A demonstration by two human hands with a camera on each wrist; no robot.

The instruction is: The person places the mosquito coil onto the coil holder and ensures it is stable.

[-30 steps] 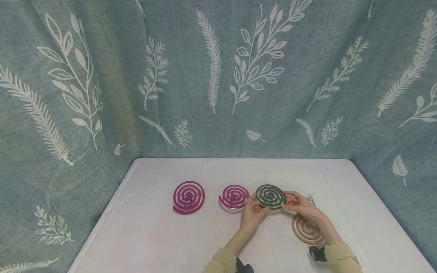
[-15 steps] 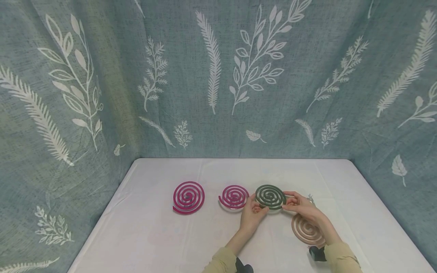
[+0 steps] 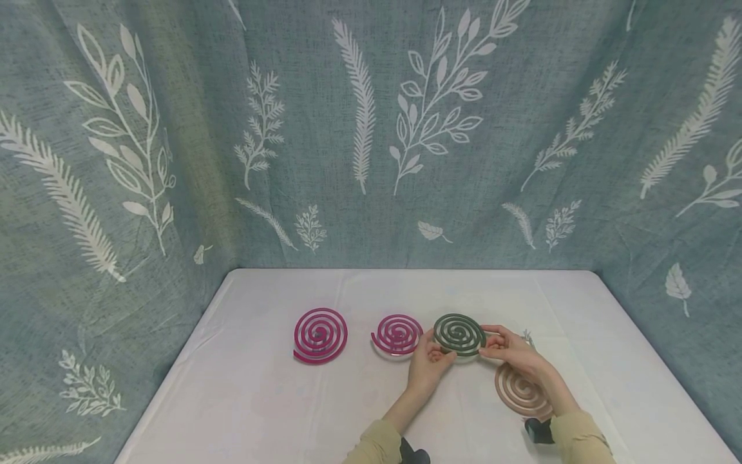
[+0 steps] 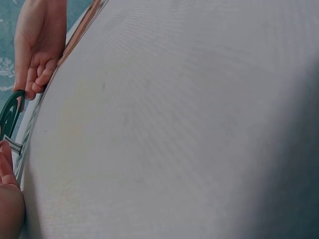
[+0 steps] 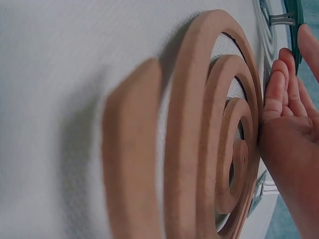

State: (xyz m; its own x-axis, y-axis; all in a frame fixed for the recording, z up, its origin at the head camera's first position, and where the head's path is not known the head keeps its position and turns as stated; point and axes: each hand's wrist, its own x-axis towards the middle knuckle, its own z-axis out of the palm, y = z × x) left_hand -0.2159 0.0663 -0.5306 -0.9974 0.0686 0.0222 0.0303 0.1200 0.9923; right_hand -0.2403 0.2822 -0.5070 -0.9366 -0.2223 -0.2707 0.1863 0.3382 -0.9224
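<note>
Dark green is colouring the coil (image 3: pixel 457 333) that two hands are holding, its strand winding in flat, evenly spaced rings around a small centre. It is sitting raised above the white table (image 3: pixel 261 399), right of the middle, with a silvery stand (image 4: pixel 13 145) showing at its underside in the left wrist view; which of them is bearing its weight, I cannot tell.

The left hand (image 3: pixel 427 367) is pinching the near left rim, and the right hand (image 3: pixel 516 354) is pinching the right rim between thumb and forefinger, both grips closing to about the rim's thickness.

Four coils are showing in all: one green, two magenta, one brown. The first magenta coil (image 3: pixel 321 334) is lying well to the left; the second magenta coil (image 3: pixel 398 335) is resting just beside the left hand. The brown coil (image 5: pixel 185 124) is lying partly hidden under the right hand and forearm, its outer end finishing in a slanted cut.

Two pale sleeves (image 3: pixel 582 438) are covering the forearms. Blue-green cloth (image 3: pixel 290 129) is hanging behind, carrying white leaf prints.
</note>
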